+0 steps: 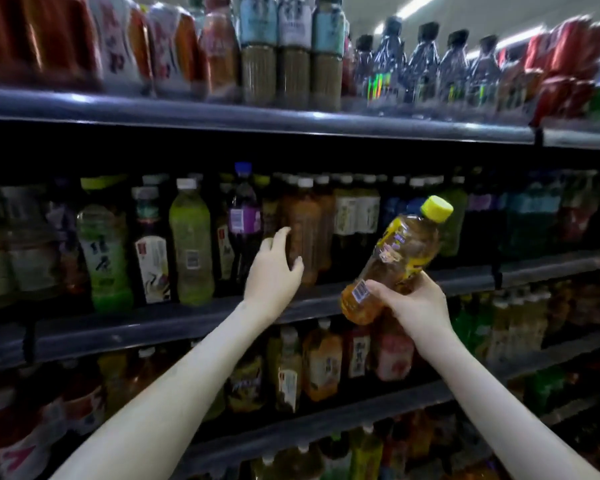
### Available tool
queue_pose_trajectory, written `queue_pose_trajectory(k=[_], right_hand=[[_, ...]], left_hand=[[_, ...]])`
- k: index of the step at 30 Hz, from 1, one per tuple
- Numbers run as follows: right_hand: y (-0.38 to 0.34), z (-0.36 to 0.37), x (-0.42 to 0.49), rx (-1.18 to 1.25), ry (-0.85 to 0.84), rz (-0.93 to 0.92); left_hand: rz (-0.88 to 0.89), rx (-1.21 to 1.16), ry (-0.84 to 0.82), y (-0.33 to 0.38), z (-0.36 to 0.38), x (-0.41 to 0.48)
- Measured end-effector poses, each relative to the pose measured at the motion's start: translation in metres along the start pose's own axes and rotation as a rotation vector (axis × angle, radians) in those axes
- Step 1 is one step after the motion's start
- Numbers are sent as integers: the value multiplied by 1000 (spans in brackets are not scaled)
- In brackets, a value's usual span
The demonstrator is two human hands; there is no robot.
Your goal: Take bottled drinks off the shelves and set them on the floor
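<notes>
Yellow-capped tea bottle (399,251) is tilted, gripped low by the right hand (413,306), off the shelf (187,320). Left of the grip: left hand (274,268), fingers spread wide beside a shelved amber bottle (305,230); contact unclear. Purple-labelled bottle (245,216) crowds further left.

The picture is rather dim, with muted colours. Light comes from long ceiling lamps (426,6) at the upper right, which show as white streaks. The front edge of the top shelf (257,117) carries small bright glare spots, and below it a deep band of shadow lies across the frame. The top-row bottles (293,50) and both side edges are smeared by blur. The yellow-capped bottle (395,254) near the centre is sharpest. The wide lens bends the shelves into curves.
</notes>
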State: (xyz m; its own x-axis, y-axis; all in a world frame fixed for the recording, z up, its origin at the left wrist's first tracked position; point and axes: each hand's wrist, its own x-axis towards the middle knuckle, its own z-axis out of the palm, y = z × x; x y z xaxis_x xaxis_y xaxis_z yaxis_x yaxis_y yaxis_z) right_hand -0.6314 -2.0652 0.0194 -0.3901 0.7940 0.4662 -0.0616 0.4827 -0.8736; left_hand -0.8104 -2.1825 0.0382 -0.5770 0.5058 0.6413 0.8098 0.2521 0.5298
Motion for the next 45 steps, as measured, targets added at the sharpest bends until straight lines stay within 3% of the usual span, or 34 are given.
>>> queue_pose_trajectory(k=[3, 6, 9, 12, 17, 21, 24, 29, 33, 40, 45], right_hand=[[6, -4, 34, 73, -54, -58], [16, -11, 61, 113, -120, -112], [26, -15, 80, 108, -220, -138], [32, -9, 92, 129, -303, -181], [27, 23, 89, 151, -397, -240], [23, 56, 76, 212, -438, -216], [18, 78, 64, 267, -440, -208], [4, 118, 42, 277, -400, -166], [-11, 148, 34, 88, -305, -94], [-33, 186, 46, -378, -283, -73], [-31, 193, 50, -460, -208, 22]], left_hand=[[-47, 97, 110, 3, 23, 20], [-101, 290, 348, 1, 36, 30], [-238, 242, 518, -5, 37, 34], [-425, 113, 501, -12, 33, 39], [-605, 79, 289, -24, 18, 44], [-555, 9, 328, -29, 9, 33], [-506, -122, 446, -26, 4, 16], [-273, -192, 641, -27, -33, -11], [-306, -167, 586, -34, -74, -29], [-359, -63, 268, -61, -115, -42], [-326, -77, 206, -74, -117, -49]])
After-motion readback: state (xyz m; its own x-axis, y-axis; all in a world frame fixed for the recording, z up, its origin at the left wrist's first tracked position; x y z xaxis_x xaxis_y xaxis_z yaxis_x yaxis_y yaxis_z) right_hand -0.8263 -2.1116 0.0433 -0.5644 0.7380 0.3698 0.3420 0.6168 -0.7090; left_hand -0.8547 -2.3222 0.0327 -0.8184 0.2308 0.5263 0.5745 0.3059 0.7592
